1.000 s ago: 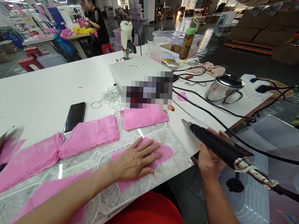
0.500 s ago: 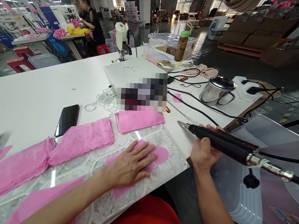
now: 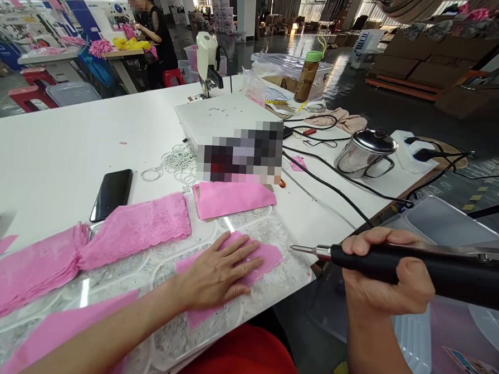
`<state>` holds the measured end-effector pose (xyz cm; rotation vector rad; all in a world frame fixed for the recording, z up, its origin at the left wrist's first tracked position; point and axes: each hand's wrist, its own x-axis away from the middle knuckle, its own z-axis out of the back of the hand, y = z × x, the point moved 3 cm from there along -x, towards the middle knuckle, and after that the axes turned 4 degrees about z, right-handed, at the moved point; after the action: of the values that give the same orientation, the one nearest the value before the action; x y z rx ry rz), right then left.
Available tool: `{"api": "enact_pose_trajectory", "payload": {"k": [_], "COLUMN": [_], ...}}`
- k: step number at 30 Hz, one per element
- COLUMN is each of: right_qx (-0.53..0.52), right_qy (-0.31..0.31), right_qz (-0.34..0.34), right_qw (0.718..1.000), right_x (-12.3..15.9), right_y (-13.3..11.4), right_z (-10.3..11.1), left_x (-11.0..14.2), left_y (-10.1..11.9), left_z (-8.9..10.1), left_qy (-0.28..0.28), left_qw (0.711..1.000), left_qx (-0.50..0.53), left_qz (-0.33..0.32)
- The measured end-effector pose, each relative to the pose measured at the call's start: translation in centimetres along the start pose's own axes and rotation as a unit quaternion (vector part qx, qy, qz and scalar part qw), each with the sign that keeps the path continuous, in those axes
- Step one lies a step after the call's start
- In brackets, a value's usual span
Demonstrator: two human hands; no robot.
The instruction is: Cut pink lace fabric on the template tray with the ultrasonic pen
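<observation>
Right hand (image 3: 389,272) turned over and raised; fingers, earlier behind the black tool (image 3: 471,274), now seen curled over its top. Tool swung from a downward slope to near level. Metal tip (image 3: 303,249) brought closer to the left hand (image 3: 217,274), just off the pink piece (image 3: 273,258) beneath it. Rear coupling, right of the right hand, carried out of view.

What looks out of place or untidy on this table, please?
Only some clutter stands out. A tangled heap of pale loops lies loose right of the phone, and a small pink scrap sits by black cables, apart from the pink piece under the left hand. I see no clear spill.
</observation>
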<state>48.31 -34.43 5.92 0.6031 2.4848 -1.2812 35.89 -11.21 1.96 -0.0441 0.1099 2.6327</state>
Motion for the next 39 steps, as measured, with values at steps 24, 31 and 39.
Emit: {"api": "enact_pose_trajectory", "payload": {"k": [24, 31, 39], "right_qx": [-0.012, 0.001, 0.018], "right_qy": [-0.042, -0.053, -0.024], "right_qz": [-0.047, -0.048, -0.047], "right_qw": [0.998, 0.997, 0.998], "right_x": [1.4, 1.3, 1.0], "right_y": [0.7, 0.8, 0.4], "right_z": [-1.0, -1.0, -0.3], "left_x": [-0.1, 0.0, -0.3], "left_y": [0.1, 0.1, 0.3], "left_z": [0.1, 0.0, 0.5], "left_qy": [-0.001, -0.005, -0.021], "left_qw": [1.0, 1.0, 0.999], "left_qx": [0.022, 0.023, 0.039], "left_qz": [0.004, 0.008, 0.006]}}
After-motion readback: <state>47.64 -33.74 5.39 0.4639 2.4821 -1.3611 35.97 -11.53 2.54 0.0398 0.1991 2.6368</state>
